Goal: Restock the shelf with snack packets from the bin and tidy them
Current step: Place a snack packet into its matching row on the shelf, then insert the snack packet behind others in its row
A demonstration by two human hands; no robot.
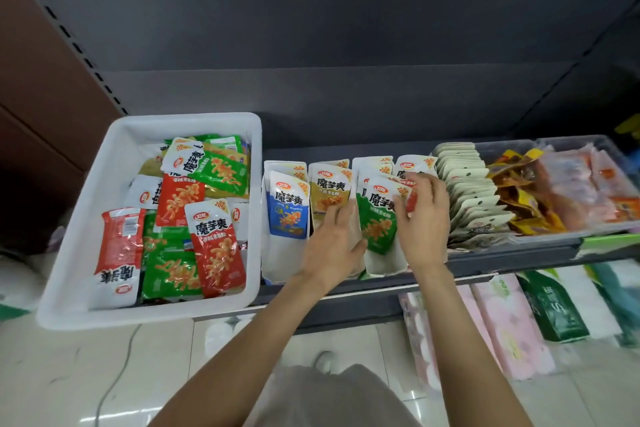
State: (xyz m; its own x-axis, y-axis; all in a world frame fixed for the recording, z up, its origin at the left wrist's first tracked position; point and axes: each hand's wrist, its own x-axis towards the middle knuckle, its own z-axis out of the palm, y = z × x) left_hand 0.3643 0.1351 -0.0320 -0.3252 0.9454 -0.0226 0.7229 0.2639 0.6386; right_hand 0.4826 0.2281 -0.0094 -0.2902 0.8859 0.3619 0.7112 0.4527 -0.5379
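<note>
A white bin (86, 225) on the left holds several loose red, green and white snack packets (214, 246). To its right on the dark shelf (485, 263) stand white display boxes with upright rows: blue packets (289, 208), yellow packets (329, 192), green packets (377, 218) and a red-packet row (415, 166). My left hand (332, 243) rests with straight fingers on the box wall between the yellow and green rows. My right hand (424, 218) grips a red packet (411, 201) at the front of the right-hand row, beside the green packets.
A fanned row of pale packets (467, 191) stands right of the boxes, then clear trays of orange and pink snacks (568, 184). Below the shelf lie tissue packs (509, 329) and a green pack (554, 308). A tiled floor (69, 374) is beneath me.
</note>
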